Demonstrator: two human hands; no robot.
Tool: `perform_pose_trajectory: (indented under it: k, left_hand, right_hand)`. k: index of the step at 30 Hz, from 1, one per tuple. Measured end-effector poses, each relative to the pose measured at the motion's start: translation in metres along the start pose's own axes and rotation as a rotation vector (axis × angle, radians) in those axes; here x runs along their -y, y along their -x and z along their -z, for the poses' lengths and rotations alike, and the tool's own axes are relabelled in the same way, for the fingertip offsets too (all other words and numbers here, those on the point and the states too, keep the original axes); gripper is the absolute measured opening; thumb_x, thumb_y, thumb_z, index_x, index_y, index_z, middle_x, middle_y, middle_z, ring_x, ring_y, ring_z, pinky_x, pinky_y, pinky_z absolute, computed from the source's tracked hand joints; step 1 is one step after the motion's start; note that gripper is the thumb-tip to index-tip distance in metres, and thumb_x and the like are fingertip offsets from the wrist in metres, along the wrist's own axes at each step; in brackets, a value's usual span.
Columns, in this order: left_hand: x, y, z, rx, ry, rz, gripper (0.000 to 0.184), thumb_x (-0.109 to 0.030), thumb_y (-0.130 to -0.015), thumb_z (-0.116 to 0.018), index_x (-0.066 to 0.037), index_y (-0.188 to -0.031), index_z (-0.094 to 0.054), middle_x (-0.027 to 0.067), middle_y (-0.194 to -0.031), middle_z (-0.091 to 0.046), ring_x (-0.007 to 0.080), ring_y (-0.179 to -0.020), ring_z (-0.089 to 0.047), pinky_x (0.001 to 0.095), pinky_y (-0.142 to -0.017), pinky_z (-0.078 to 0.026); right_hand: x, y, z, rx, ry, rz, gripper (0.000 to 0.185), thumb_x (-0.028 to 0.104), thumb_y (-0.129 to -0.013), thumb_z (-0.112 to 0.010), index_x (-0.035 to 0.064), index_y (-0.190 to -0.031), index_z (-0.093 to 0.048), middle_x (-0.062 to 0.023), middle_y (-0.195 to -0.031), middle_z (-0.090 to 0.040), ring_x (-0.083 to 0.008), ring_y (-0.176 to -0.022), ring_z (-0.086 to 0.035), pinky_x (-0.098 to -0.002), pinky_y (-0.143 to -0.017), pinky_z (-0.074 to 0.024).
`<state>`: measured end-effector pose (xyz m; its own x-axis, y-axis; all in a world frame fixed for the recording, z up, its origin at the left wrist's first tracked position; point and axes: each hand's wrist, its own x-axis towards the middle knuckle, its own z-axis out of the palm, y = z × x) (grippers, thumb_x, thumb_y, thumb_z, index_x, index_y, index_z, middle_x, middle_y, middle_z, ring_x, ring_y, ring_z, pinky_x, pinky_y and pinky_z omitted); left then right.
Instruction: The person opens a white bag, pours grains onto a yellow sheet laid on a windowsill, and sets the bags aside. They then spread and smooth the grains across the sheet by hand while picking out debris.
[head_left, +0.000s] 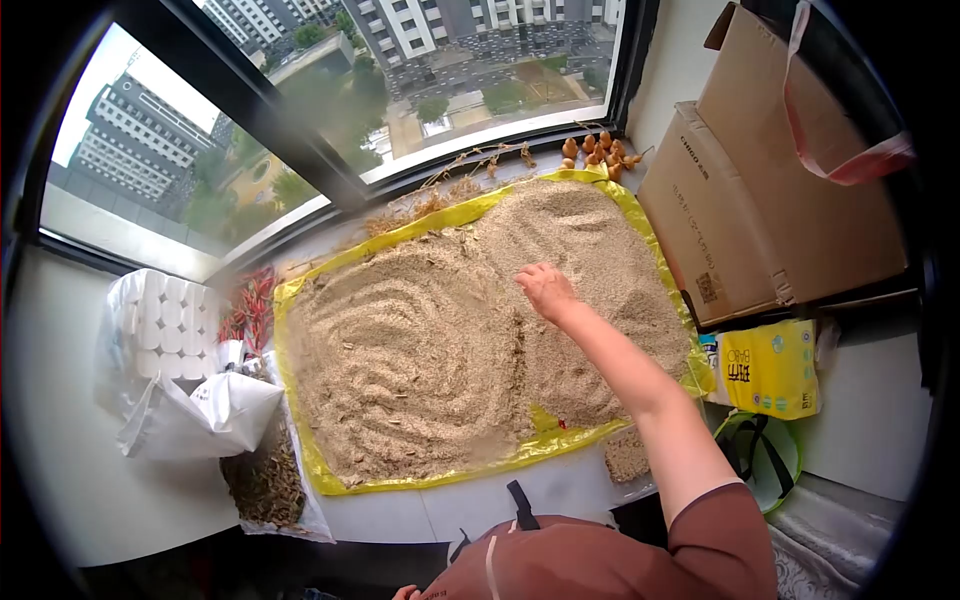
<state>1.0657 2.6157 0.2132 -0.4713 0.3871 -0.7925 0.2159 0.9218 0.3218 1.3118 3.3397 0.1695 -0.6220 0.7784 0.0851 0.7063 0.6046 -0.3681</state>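
A yellow sheet point(440, 481) lies on a windowsill ledge, covered with a thick layer of pale brown grain-like material point(400, 350) marked with curved ridges. My right hand point(546, 290) is over the right part of the layer, near the dark groove between its two halves, its fingers bent together; what they hold, if anything, is too small to name. Of my left hand point(407, 593), only a small part shows at the bottom edge, near my brown shirt, and its fingers are mostly hidden.
Cardboard boxes point(720, 210) stand at the right, beside a yellow package point(780, 370) and a green-rimmed container point(790, 455). Small gourd-like items point(597, 152) lie by the window. Left are an egg tray point(175, 325), red peppers point(250, 305), a white bag point(235, 405) and dark dried pieces point(268, 485).
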Motion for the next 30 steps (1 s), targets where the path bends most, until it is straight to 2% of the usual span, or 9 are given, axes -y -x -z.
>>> perform_pose_trajectory:
  k: [6, 9, 12, 13, 15, 18, 21, 25, 30]
  left_hand:
    - [0.002, 0.008, -0.019, 0.075, 0.246, 0.275, 0.033, -0.020, -0.084, -0.062, -0.005, -0.113, -0.058, 0.0116, -0.106, -0.063, 0.0235, -0.099, -0.059, 0.0345, -0.086, -0.046]
    - [0.008, -0.005, -0.014, 0.124, 0.354, 0.313, 0.032, -0.020, -0.085, -0.062, -0.004, -0.112, -0.059, 0.0115, -0.105, -0.063, 0.0237, -0.098, -0.059, 0.0343, -0.086, -0.047]
    - [0.053, -0.042, -0.003, 0.212, 0.591, 0.334, 0.031, -0.019, -0.085, -0.061, -0.004, -0.112, -0.059, 0.0114, -0.104, -0.064, 0.0238, -0.098, -0.059, 0.0342, -0.085, -0.047]
    - [0.036, -0.041, -0.001, 0.140, 0.480, 0.274, 0.029, -0.019, -0.086, -0.060, -0.004, -0.112, -0.059, 0.0111, -0.103, -0.064, 0.0229, -0.095, -0.059, 0.0330, -0.082, -0.048]
    - [-0.103, -0.027, 0.014, -0.016, 0.235, 0.181, 0.027, -0.018, -0.089, -0.058, -0.003, -0.111, -0.059, 0.0105, -0.101, -0.064, 0.0213, -0.091, -0.060, 0.0307, -0.077, -0.049]
    - [-0.108, -0.052, 0.018, 0.096, 0.483, 0.358, 0.028, -0.021, -0.090, -0.057, -0.002, -0.110, -0.060, 0.0096, -0.097, -0.064, 0.0162, -0.080, -0.060, 0.0263, -0.067, -0.049]
    - [-0.095, -0.074, 0.012, 0.051, 0.433, 0.434, 0.031, -0.016, -0.088, -0.059, -0.002, -0.115, -0.055, 0.0136, -0.102, -0.062, 0.0199, -0.077, -0.064, 0.0311, -0.071, -0.053]
    - [-0.108, -0.074, 0.011, 0.108, 0.366, 0.344, 0.031, -0.017, -0.091, -0.056, 0.000, -0.117, -0.054, 0.0134, -0.106, -0.062, 0.0166, -0.080, -0.063, 0.0280, -0.072, -0.052]
    - [-0.138, -0.066, 0.002, 0.080, 0.386, 0.365, 0.026, -0.017, -0.090, -0.056, -0.004, -0.113, -0.056, 0.0062, -0.098, -0.064, 0.0120, -0.077, -0.062, 0.0237, -0.065, -0.051]
  right_hand:
    - [-0.044, -0.101, -0.075, -0.217, 0.285, 0.044, 0.031, 0.023, -0.087, -0.055, 0.0175, -0.118, -0.055, 0.0007, -0.123, -0.053, -0.0219, -0.114, -0.046, -0.0382, -0.096, -0.0390]
    - [-0.030, -0.102, -0.030, 0.221, 0.180, -0.019, 0.030, 0.029, -0.088, -0.055, 0.0182, -0.115, -0.057, 0.0015, -0.120, -0.055, -0.0200, -0.111, -0.048, -0.0349, -0.094, -0.0410]
    - [-0.043, -0.065, -0.035, 0.181, 0.168, 0.072, 0.022, 0.019, -0.085, -0.053, 0.0193, -0.106, -0.062, 0.0004, -0.110, -0.058, -0.0188, -0.106, -0.051, -0.0329, -0.088, -0.0440]
    - [-0.044, -0.048, -0.030, 0.189, 0.166, 0.099, 0.023, 0.013, -0.085, -0.052, 0.0198, -0.103, -0.063, -0.0004, -0.108, -0.059, -0.0193, -0.104, -0.053, -0.0332, -0.086, -0.0445]
    - [-0.055, -0.011, -0.024, 0.160, 0.157, 0.099, 0.022, 0.011, -0.083, -0.053, 0.0185, -0.102, -0.063, -0.0001, -0.106, -0.060, -0.0189, -0.104, -0.053, -0.0317, -0.085, -0.0454]
    - [-0.068, 0.040, -0.007, 0.188, 0.164, 0.085, 0.021, 0.007, -0.081, -0.055, 0.0170, -0.098, -0.063, -0.0002, -0.105, -0.060, -0.0189, -0.101, -0.055, -0.0308, -0.082, -0.0480]
    - [-0.072, 0.066, 0.021, 0.228, 0.105, -0.036, 0.019, 0.006, -0.079, -0.058, 0.0151, -0.095, -0.063, -0.0028, -0.099, -0.063, -0.0200, -0.091, -0.060, -0.0312, -0.074, -0.0508]
    - [-0.087, 0.082, 0.023, -0.044, -0.136, -0.185, 0.012, 0.012, -0.081, -0.062, 0.0114, -0.092, -0.063, -0.0091, -0.085, -0.066, -0.0241, -0.071, -0.064, -0.0348, -0.062, -0.0517]
    - [-0.074, 0.077, 0.054, 0.001, -0.129, -0.326, 0.013, 0.023, -0.080, -0.066, 0.0109, -0.086, -0.066, -0.0086, -0.073, -0.066, -0.0226, -0.063, -0.064, -0.0331, -0.057, -0.0500]
